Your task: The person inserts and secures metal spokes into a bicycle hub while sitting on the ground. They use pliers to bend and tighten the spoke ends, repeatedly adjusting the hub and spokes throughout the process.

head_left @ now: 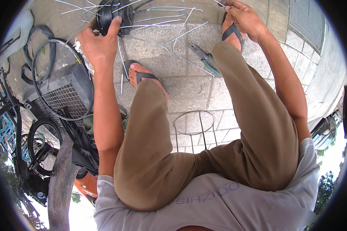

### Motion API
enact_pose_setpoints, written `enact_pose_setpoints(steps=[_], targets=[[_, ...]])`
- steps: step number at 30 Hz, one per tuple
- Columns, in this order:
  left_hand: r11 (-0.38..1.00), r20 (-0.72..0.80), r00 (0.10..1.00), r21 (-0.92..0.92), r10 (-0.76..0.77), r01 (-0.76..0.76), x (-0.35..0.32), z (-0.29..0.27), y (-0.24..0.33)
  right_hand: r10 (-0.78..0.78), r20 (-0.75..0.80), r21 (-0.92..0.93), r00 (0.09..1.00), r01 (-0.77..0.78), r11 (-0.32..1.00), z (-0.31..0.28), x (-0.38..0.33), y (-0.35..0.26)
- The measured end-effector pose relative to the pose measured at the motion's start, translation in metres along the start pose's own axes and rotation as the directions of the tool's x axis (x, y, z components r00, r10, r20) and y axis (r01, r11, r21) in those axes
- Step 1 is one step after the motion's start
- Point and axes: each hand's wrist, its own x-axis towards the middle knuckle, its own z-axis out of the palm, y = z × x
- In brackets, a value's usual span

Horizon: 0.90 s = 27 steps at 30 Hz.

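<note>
At the top left of the head view, my left hand (98, 48) is closed around a black wheel hub (126, 13), its thumb across the front. Metal spokes (164, 17) fan out from this hub, several pointing right over the paving. Farther right, by my right foot, my right hand (246, 19) is closed with fingers and thumb pinched at the end of a thin spoke (219, 3). Most of that spoke lies beyond the picture's upper edge. Pliers with green handles (205, 58) rest on the paving between my feet, nearer the right one.
A bare wheel rim (35, 73) leans at the left over a dark grated box (63, 96), beside a black inner tube (52, 57). Bicycle parts (17, 127) and a tree trunk (61, 181) stand lower left. Between my legs is a round wire frame (194, 134).
</note>
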Motion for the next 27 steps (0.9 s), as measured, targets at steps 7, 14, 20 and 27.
enact_pose_setpoints(steps=[7,14,20,27], targets=[[1.000,-0.001,1.000,0.007,0.017,-0.017,-0.006,-0.004,-0.007,0.016,0.041,0.061,0.999,-0.019,0.998,0.025,-0.031,-0.038],[0.984,-0.048,0.991,-0.123,0.124,-0.129,-0.026,0.002,-0.017,-0.193,0.276,-0.156,0.942,0.241,0.958,0.038,-0.040,-0.063],[0.990,-0.062,0.994,-0.109,0.088,-0.094,-0.044,0.008,-0.027,-0.283,0.343,-0.233,0.896,0.373,0.898,0.073,-0.039,-0.089],[0.981,-0.046,0.999,-0.190,0.019,-0.028,-0.044,0.010,-0.028,-0.231,0.391,-0.293,0.891,0.358,0.886,0.120,-0.031,-0.121]])
